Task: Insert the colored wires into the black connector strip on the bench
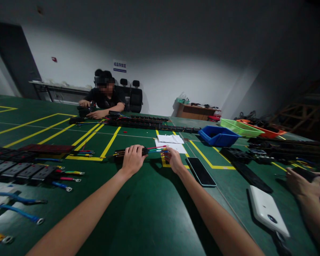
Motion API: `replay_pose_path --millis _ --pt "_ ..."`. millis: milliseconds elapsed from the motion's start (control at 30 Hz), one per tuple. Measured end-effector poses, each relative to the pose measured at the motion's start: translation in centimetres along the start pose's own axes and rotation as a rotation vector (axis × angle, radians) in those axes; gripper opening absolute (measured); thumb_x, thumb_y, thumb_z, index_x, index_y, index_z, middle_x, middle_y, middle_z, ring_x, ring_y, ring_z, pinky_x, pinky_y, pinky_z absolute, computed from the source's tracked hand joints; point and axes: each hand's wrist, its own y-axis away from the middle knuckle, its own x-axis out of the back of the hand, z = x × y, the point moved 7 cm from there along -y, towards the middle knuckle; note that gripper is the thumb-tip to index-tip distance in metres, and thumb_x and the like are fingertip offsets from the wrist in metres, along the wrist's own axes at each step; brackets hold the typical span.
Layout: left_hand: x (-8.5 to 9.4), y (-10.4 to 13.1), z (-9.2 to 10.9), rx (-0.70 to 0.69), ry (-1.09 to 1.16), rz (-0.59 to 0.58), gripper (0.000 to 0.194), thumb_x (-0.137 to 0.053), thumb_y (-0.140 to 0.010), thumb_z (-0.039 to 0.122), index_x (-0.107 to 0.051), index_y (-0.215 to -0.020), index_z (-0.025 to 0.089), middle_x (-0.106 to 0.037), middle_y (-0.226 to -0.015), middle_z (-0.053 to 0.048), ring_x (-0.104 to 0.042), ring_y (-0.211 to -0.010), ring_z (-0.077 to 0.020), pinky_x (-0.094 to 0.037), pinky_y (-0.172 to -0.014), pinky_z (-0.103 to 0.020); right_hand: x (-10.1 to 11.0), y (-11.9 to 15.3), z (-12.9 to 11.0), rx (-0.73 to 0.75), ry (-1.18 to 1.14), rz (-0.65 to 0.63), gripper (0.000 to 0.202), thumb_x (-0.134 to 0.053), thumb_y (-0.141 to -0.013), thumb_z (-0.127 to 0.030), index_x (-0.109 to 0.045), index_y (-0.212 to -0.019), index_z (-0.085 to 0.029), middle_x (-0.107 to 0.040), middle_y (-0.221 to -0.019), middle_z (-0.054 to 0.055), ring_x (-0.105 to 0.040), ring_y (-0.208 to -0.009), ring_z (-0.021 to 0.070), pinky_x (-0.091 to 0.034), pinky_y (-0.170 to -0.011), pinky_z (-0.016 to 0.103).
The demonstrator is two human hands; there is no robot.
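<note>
Two bare hands at a dark strip [119, 153] above the middle of the green worktop [133, 217], seen from the wearer's head. The left hand [133, 159] lies across the strip from above, its fingers closed over the right-hand part of the body; the rest of the strip projects to the left, and a short end shows beyond the fingers to the right. From this end coloured leads [154, 150] run to the right hand [173, 159]. The right fingers are curled, with little opening between them, at the far ends of the leads; whether they pinch one or merely touch it cannot be told. The red lead passes just above these fingertips. Whether the strip rests on the worktop is likewise unclear. White paper [170, 140] lies just behind the leads, and a phone [201, 172] beside the right forearm. Farther right are a blue bin [220, 139] and a white device [268, 209]; at the left, sockets [21, 172] with lugged leads. A person [110, 101] sits across the worktop, and another person's hand [300, 183] enters at the right edge, well apart from the strip.
</note>
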Motion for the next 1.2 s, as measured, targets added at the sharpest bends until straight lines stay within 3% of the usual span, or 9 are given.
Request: replay_pose_path --millis 367,567,700,900,1200 --pt "0.2 0.0 0.0 0.017 0.012 -0.019 0.031 -0.053 -0.097 0.035 -0.058 -0.123 0.019 -0.064 -0.126 -0.015 -0.057 -0.116 -0.0312 -0.042 -0.097 -0.047 -0.4 -0.3 0.3 -0.009 0.024 -0.01 0.031 -0.074 -0.074 -0.049 -0.065 -0.079 -0.021 -0.072 -0.071 0.005 -0.063 -0.06 0.0177 -0.044 -0.049 0.027" --pt "0.0 0.0 0.3 -0.032 0.013 -0.019 0.031 -0.054 -0.097 0.037 -0.058 -0.122 0.019 -0.064 -0.126 -0.015 -0.058 -0.116 -0.0304 -0.043 -0.097 -0.046 0.1 -0.9 1.0 -0.036 -0.007 0.043 0.024 -0.073 -0.073 -0.04 -0.058 -0.074 -0.022 -0.066 -0.06 0.002 -0.055 -0.05 0.0144 -0.041 -0.046 0.026" --pt "-0.3 0.0 0.3 -0.04 0.023 -0.016 0.032 -0.055 -0.097 0.036 -0.058 -0.123 0.019 -0.066 -0.127 -0.014 -0.057 -0.12 -0.0303 -0.041 -0.103 -0.048 -0.1 -0.6 0.8 -0.037 -0.036 0.026 0.025 -0.074 -0.072 -0.042 -0.061 -0.077 -0.021 -0.068 -0.066 0.003 -0.054 -0.052 0.0135 -0.041 -0.046 0.025" --pt "0.1 -0.1 0.1 0.017 0.003 -0.001 0.032 -0.051 -0.098 0.036 -0.059 -0.124 0.018 -0.068 -0.126 -0.015 -0.059 -0.118 -0.0317 -0.042 -0.1 -0.049 -0.5 0.4 -0.5 -0.054 -0.025 -0.032 0.034 -0.066 -0.076 -0.056 -0.063 -0.08 -0.022 -0.071 -0.075 0.006 -0.063 -0.064 0.0182 -0.048 -0.054 0.028" --pt "0.4 0.0 -0.1 0.036 0.024 0.01 0.034 -0.05 -0.099 0.038 -0.057 -0.126 0.02 -0.067 -0.127 -0.014 -0.058 -0.12 -0.0315 -0.041 -0.102 -0.049 0.1 0.0 0.2 -0.056 -0.035 -0.037 0.022 -0.074 -0.074 -0.041 -0.064 -0.077 -0.021 -0.068 -0.071 0.004 -0.058 -0.059 0.0158 -0.048 -0.053 0.027"
